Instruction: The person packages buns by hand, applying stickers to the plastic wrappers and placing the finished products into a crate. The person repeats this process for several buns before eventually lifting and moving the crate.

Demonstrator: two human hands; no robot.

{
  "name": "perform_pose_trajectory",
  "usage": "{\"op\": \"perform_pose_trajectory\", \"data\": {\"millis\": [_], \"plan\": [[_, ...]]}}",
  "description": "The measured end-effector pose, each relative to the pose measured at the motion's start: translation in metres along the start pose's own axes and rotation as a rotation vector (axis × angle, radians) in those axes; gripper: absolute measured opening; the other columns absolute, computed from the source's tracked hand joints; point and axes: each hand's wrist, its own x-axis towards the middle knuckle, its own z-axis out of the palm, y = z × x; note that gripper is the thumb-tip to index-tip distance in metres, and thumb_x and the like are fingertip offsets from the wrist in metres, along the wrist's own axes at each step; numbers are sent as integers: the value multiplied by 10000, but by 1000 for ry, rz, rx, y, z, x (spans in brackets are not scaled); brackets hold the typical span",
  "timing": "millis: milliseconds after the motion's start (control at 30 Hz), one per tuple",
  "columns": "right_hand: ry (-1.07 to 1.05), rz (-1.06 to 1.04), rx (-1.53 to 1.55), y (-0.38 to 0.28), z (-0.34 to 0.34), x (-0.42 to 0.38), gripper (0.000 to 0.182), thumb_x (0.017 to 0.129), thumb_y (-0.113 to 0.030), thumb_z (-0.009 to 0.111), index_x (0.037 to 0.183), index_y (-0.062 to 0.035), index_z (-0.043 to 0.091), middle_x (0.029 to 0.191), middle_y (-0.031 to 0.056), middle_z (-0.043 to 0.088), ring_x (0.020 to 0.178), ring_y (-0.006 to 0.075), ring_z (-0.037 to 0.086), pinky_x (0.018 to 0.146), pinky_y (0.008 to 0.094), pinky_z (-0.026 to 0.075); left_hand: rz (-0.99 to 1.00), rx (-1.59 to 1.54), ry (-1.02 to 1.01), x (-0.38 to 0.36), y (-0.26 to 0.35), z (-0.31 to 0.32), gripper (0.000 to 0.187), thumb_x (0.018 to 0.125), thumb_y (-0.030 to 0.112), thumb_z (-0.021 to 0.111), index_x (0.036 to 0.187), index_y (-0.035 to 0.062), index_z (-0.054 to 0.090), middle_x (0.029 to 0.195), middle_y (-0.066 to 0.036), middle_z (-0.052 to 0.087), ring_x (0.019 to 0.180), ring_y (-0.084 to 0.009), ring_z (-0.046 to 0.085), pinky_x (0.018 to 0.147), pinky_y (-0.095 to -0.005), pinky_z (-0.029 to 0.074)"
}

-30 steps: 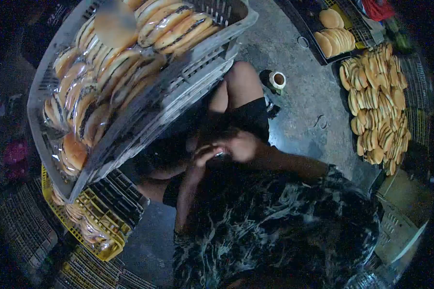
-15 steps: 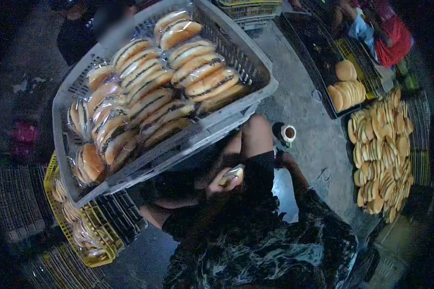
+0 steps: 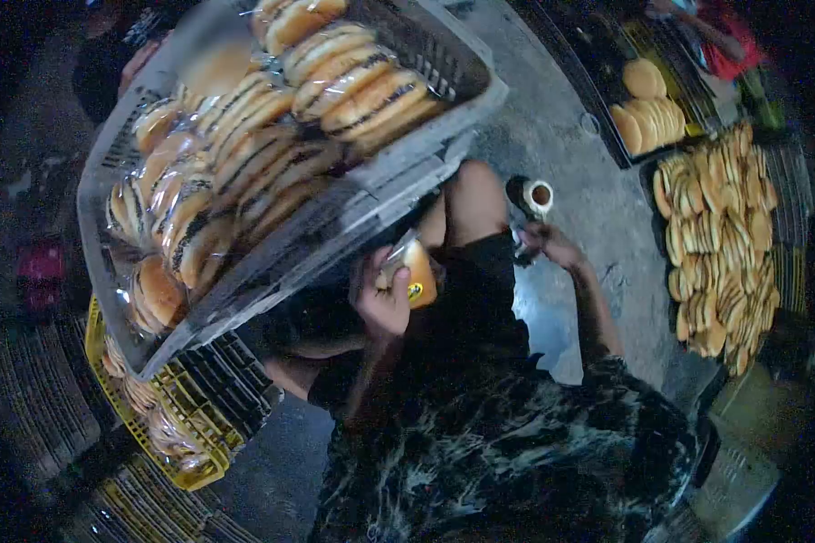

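My left hand point(image 3: 382, 294) is closed around a bun in a clear wrapper point(image 3: 420, 268), held above my lap. A small yellow round mark shows on the bun's lower part. My right hand point(image 3: 554, 246) is low to the right of my knee, its fingers drawn together; what they hold, if anything, is too dark to make out. Just beyond it stands a round white object with a brown centre point(image 3: 541, 195), perhaps a cup or a roll. In front of me a large grey crate point(image 3: 335, 240) holds several wrapped buns with dark filling point(image 3: 244, 172).
Left of my legs sits a yellow crate point(image 3: 213, 478) of wrapped buns. Many unwrapped buns point(image 3: 715, 244) lie in rows at the right. A black tray point(image 3: 598, 100) with more buns point(image 3: 647, 125) is farther back, near a person in red point(image 3: 733, 50).
My left hand has lifted the bun a little, and its yellow mark now shows. My right hand has moved up beside the round white object. The whole view has shifted slightly.
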Motion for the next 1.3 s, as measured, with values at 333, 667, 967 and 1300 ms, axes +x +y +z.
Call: {"op": "perform_pose_trajectory", "data": {"millis": [333, 667, 967, 1300], "plan": [[-397, -510, -216, -177, 86, 32, 367, 640, -197, 570, 950, -11, 506, 771, 182, 567, 727, 240, 558, 652, 347, 438, 914, 364, -92, 27, 66, -17, 456, 756, 436, 513, 1020, 66, 480, 885, -90, 539, 741, -271, 538, 626, -357, 424], [-216, -732, 121, -230, 90, -28, 444, 674, -152, 658, 1040, 15, 470, 897, 39, 552, 794, 100, 486, 714, 257, 396, 411, 146, 191, 61, 114, -30, 501, 813, 450, 375, 877, -25, 521, 872, -138, 539, 823, -261, 509, 742, -355, 397], [811, -1004, -246, -298, 27, 26, 430, 702, -205, 567, 1050, 10, 436, 921, 187, 531, 793, 330, 541, 691, 386, 439, 1036, 339, 259, 301, 189, -3, 230, 734, 182, 566, 890, 16, 538, 861, -130, 534, 797, -276, 501, 746, -340, 396], [690, -635, -363, -305, 22, 26, 349, 708, -244, 552, 979, -33, 488, 816, 149, 584, 747, 322, 564, 648, 393, 443, 678, 960, -78, 423, 74, 35, 470, 633, 157, 629, 1062, 40, 479, 1021, -173, 511, 993, -313, 461, 865, -355, 362]]}}
